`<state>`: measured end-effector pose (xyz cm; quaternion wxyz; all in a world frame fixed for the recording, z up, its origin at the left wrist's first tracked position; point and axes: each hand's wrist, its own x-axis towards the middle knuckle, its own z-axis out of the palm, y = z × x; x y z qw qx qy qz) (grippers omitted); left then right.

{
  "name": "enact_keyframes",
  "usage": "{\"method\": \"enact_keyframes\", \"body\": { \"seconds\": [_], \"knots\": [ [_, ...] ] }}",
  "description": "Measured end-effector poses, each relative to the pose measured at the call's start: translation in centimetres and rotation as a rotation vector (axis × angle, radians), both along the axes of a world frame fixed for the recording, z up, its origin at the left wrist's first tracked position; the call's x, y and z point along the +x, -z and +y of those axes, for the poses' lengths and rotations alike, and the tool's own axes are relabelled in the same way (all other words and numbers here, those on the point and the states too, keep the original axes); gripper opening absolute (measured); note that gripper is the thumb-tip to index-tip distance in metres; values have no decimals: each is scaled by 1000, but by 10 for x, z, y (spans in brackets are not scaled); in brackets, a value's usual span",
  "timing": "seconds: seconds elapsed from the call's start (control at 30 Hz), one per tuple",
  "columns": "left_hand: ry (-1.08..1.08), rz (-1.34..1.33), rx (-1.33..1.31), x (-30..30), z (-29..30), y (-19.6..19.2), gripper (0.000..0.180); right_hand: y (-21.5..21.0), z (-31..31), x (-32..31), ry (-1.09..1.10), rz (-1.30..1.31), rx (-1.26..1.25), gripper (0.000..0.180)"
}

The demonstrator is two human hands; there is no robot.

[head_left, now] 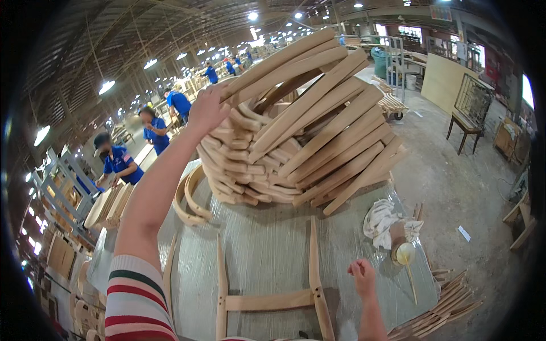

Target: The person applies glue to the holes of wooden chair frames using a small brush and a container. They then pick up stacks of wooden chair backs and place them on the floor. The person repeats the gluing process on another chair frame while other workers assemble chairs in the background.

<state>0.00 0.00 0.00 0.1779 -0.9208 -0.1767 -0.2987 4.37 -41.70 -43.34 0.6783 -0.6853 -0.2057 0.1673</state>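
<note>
A large pile of pale wooden chair parts [250, 165], curved and straight, rises from the plastic-covered table [267, 250]. Stretched far forward, my left hand [208, 111] is closed around the near end of a long curved wooden piece [278, 62] at the top of the pile. My right hand [363, 270] hovers low over the right part of the table, fingers curled, with nothing visible in it. Between my arms lies a wooden chair frame [270, 300], two tapered legs joined by a crossbar; its lower end is cut off by the view.
Curved wooden pieces [196, 199] lie left of the pile. A white rag [384, 221] and a round container with a stick [405, 254] sit at the table's right edge. Wooden sticks [441, 312] lie beyond it. Co-workers in blue [119, 162] stand at left.
</note>
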Motion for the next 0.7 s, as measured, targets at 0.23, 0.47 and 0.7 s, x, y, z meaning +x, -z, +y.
{"method": "enact_keyframes", "body": {
  "seconds": [0.23, 0.47, 0.7],
  "knots": [
    [121, 10, -202, 122, 28, -27, 53, 24, -27, 22, 169, 219, 145, 12],
    [-98, -200, 13, 141, 53, -30, 37, 20, -39, 41, 303, 283, 145, 15],
    [-154, -441, 218, 133, 58, -31, 28, 25, -3, 47, 252, 300, 227, 15]
  ]
}}
